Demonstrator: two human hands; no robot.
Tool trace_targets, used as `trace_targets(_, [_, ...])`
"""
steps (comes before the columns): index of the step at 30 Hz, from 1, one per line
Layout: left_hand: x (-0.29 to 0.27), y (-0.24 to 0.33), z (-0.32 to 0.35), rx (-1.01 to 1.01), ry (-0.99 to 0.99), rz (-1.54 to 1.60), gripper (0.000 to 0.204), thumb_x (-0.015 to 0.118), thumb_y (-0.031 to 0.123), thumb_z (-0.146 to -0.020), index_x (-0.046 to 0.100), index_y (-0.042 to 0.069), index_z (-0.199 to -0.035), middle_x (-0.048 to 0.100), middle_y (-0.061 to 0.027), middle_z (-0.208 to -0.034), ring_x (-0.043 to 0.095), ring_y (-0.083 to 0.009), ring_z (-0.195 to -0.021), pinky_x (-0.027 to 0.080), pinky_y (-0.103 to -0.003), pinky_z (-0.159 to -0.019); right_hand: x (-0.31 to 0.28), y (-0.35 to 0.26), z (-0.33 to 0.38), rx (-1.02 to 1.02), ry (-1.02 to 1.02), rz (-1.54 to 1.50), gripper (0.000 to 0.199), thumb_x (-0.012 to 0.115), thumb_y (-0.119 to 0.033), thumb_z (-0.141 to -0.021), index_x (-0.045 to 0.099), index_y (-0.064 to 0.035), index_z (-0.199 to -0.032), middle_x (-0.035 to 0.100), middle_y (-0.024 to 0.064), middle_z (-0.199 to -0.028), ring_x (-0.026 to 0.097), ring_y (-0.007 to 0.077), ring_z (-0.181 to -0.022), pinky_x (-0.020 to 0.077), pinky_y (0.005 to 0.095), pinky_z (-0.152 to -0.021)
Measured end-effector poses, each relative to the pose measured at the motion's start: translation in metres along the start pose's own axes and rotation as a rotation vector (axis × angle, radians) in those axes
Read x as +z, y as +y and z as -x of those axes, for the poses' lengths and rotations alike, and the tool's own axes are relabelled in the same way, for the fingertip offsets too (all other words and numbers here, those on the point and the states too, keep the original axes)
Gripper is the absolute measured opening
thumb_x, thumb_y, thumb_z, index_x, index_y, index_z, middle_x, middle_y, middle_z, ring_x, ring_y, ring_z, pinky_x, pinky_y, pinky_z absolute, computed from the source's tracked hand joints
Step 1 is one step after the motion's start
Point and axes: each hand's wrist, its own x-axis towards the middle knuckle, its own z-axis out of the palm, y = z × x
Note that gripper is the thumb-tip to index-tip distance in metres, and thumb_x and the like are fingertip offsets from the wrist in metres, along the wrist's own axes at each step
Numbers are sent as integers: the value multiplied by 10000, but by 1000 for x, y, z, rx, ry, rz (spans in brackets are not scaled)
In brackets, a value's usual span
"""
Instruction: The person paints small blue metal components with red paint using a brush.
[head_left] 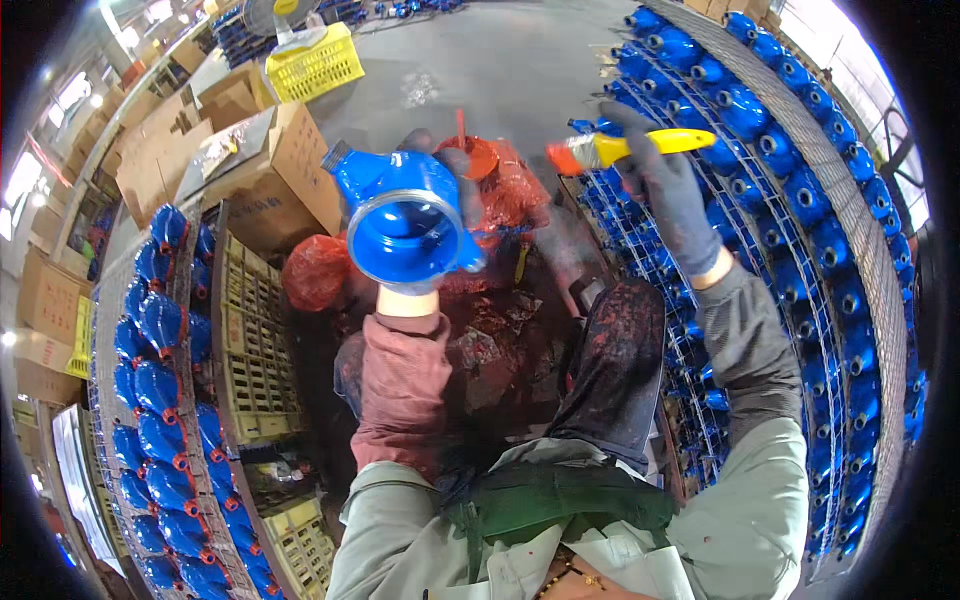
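My left hand (464, 178), in a dark glove, holds up a blue painted metal housing (395, 175). Its wide round opening with a bare metal rim faces me, and a shorter spout points to the upper left. Most of that hand is hidden behind the housing. At the right, my gloved right hand (665, 195) grips a paintbrush (680, 140) by its yellow handle. Wet red paint coats the bristles, which point left toward the housing but stay apart from it. Beyond the housing sits a red paint pot (482, 158) on a red-smeared, plastic-covered support (515, 195).
Wire racks (735, 190) full of blue housings rise at my right. On the left, more blue housings with red-painted ends (160, 320) line a rack beside stacked yellow crates (255, 340). Cardboard boxes (290, 170) and a yellow basket (315, 68) stand farther off. A red plastic bag (315, 273) lies nearby.
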Motion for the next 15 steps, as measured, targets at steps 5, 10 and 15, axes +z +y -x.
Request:
trace_targets(5, [-73, 44, 28, 329, 312, -72, 555, 537, 546, -880, 560, 93, -1201, 617, -115, -1167, 567, -285, -1100, 462, -477, -965, 54, 139, -54, -97, 54, 41, 247, 633, -217, -905, 671, -45, -1078, 684, 32, -925, 619, 129, -803, 494, 289, -698])
trace_targets(10, [-66, 62, 40, 276, 228, 212, 583, 669, 426, -820, 513, 107, -1282, 532, -118, -1315, 489, -334, -1191, 335, -537, -1059, 91, 234, -123, -73, 149, 183, 274, 641, -292, -889, 692, -37, -974, 700, 79, -829, 641, 171, -699, 494, 332, -636])
trace_targets(15, [-47, 62, 36, 598, 396, -46, 539, 671, 308, -824, 504, 102, -1294, 510, -93, -1345, 452, -283, -1231, 295, -501, -1065, 123, 271, -150, -42, 122, 350, 293, 639, -313, -887, 683, -36, -970, 700, 76, -805, 659, 199, -719, 494, 354, -638])
